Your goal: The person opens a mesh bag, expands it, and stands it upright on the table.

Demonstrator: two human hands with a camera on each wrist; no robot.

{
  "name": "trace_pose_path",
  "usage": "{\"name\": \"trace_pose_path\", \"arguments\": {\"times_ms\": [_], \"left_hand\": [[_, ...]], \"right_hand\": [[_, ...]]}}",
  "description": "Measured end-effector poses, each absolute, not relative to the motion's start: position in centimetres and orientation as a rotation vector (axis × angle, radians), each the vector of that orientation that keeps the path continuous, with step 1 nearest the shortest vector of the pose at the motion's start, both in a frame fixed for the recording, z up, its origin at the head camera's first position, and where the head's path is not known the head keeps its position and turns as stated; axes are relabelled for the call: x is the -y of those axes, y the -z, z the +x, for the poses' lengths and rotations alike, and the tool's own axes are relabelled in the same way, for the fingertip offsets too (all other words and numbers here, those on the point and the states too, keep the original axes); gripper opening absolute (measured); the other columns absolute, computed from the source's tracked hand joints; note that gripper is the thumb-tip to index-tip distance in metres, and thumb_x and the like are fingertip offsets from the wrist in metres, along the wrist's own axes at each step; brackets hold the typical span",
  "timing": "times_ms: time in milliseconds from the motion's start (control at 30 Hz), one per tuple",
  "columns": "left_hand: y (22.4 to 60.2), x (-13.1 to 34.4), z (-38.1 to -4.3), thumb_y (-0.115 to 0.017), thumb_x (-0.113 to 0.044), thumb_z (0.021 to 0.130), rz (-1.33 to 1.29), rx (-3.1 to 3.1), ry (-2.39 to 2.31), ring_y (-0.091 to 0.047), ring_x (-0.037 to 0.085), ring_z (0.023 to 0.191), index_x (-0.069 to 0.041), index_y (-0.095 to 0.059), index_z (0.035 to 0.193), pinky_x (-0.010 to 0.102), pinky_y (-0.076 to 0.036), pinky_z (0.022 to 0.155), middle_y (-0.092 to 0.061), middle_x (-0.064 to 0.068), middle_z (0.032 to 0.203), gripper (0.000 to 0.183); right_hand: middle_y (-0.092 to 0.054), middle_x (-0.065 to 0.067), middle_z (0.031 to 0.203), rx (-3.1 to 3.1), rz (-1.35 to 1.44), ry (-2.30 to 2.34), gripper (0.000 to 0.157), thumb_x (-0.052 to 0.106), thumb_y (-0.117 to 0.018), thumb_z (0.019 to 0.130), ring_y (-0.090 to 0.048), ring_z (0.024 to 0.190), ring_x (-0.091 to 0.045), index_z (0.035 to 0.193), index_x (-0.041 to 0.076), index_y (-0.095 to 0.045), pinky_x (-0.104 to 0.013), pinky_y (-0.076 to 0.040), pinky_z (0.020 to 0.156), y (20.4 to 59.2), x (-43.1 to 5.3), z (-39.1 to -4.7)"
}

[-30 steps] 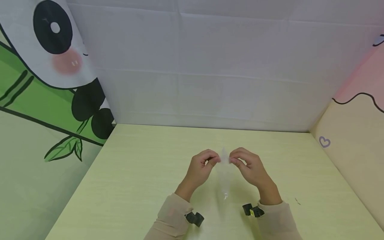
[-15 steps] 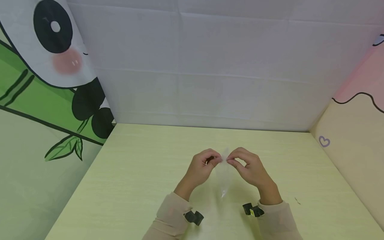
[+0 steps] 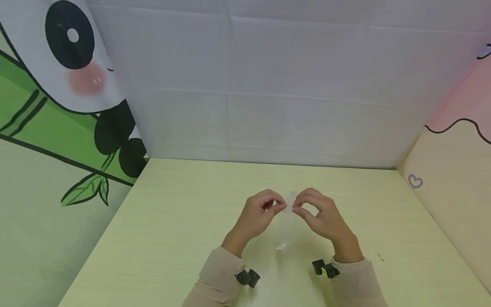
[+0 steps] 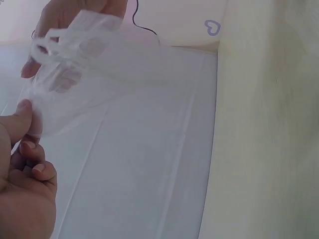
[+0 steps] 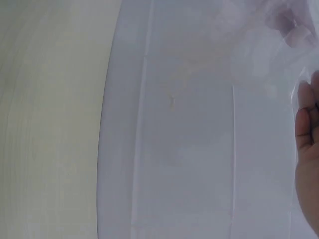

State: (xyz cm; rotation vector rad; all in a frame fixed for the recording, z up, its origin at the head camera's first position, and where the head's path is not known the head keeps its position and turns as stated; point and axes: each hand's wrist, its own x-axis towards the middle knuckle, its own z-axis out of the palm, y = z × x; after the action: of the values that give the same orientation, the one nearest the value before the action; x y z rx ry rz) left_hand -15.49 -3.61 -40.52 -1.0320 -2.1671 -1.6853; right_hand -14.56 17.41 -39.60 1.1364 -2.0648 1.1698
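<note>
A clear, thin plastic bag (image 3: 287, 228) hangs between my two hands over the table, its lower end glinting. My left hand (image 3: 258, 213) pinches its upper edge between thumb and forefinger. On the other side my right hand (image 3: 322, 217) has thumb and forefinger drawn together at the bag's mouth. The left wrist view shows the bag (image 4: 114, 82) crumpled into folds and loops near the top, with the right fingers partly behind the film. In the right wrist view the film spreads in front of the right hand (image 5: 309, 144), which is cut off by the frame.
A pale yellow table (image 3: 172, 221) lies under both hands. A tiny brown scrap (image 3: 380, 257) is on it at the right. A white sheet (image 3: 268, 85) closes off the back, and painted panels stand at the left and right.
The fingertips have shifted slightly, closing in at half a second ago and now a little to the right. The bag's lower end has swung left, and the bag shows broader.
</note>
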Motion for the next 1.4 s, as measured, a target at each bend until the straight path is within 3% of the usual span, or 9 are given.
{"name": "trace_pose_path", "arguments": {"times_ms": [200, 367, 633, 833, 1167, 1400], "left_hand": [[40.9, 3.7, -15.8, -0.061, -0.004, 0.095, -1.022, 2.140, 1.774, -0.047, 0.014, 0.069, -0.002, -0.067, 0.092, 0.025, -0.042, 0.061, -0.061, 0.007, 0.084, 0.007], [41.0, 3.7, -15.8, -0.056, -0.001, 0.098, -1.054, 2.148, 1.791, -0.047, 0.013, 0.071, -0.003, -0.064, 0.091, 0.026, -0.043, 0.063, -0.058, 0.004, 0.083, 0.011], [40.5, 3.5, -15.9, -0.068, -0.013, 0.093, -1.082, 2.210, 1.606, -0.043, 0.012, 0.072, -0.009, -0.070, 0.097, 0.032, -0.040, 0.063, -0.060, -0.006, 0.086, 0.006], [40.4, 3.5, -16.0, -0.065, -0.004, 0.092, -1.020, 2.199, 1.729, -0.041, 0.011, 0.068, -0.006, -0.064, 0.093, 0.025, -0.036, 0.061, -0.054, -0.003, 0.082, 0.003], [40.7, 3.8, -16.6, -0.060, -0.006, 0.096, -1.088, 2.205, 1.652, -0.045, 0.013, 0.072, -0.006, -0.061, 0.091, 0.027, -0.040, 0.064, -0.052, -0.004, 0.079, 0.005], [40.5, 3.7, -17.1, -0.066, -0.013, 0.095, -1.167, 2.192, 1.488, -0.045, 0.012, 0.077, -0.008, -0.067, 0.090, 0.037, -0.043, 0.066, -0.058, -0.007, 0.079, 0.007]], "right_hand": [[-0.064, -0.003, 0.089, 2.044, 1.155, -1.191, 0.025, 0.030, -0.060, 0.098, -0.057, 0.090, -0.022, 0.090, 0.007, -0.066, -0.026, -0.042, 0.087, 39.7, -17.7, -14.7], [-0.063, -0.003, 0.089, 2.034, 1.161, -1.160, 0.025, 0.028, -0.056, 0.099, -0.056, 0.088, -0.021, 0.089, 0.007, -0.065, -0.025, -0.043, 0.083, 39.6, -17.6, -14.9], [-0.063, 0.001, 0.087, 2.073, 1.157, -1.090, 0.028, 0.034, -0.054, 0.099, -0.055, 0.086, -0.020, 0.090, 0.009, -0.065, -0.030, -0.038, 0.085, 39.2, -17.9, -15.2], [-0.064, 0.003, 0.085, 2.106, 1.168, -1.129, 0.027, 0.037, -0.061, 0.097, -0.055, 0.085, -0.017, 0.090, 0.012, -0.067, -0.035, -0.031, 0.092, 39.1, -18.3, -15.3], [-0.065, 0.002, 0.086, 2.064, 1.198, -1.044, 0.027, 0.029, -0.053, 0.099, -0.055, 0.081, -0.018, 0.088, 0.009, -0.067, -0.036, -0.031, 0.087, 38.6, -18.5, -15.8], [-0.063, -0.001, 0.090, 2.061, 1.185, -1.015, 0.031, 0.033, -0.052, 0.100, -0.054, 0.086, -0.022, 0.090, 0.009, -0.067, -0.039, -0.031, 0.088, 38.5, -18.7, -16.1]]}}
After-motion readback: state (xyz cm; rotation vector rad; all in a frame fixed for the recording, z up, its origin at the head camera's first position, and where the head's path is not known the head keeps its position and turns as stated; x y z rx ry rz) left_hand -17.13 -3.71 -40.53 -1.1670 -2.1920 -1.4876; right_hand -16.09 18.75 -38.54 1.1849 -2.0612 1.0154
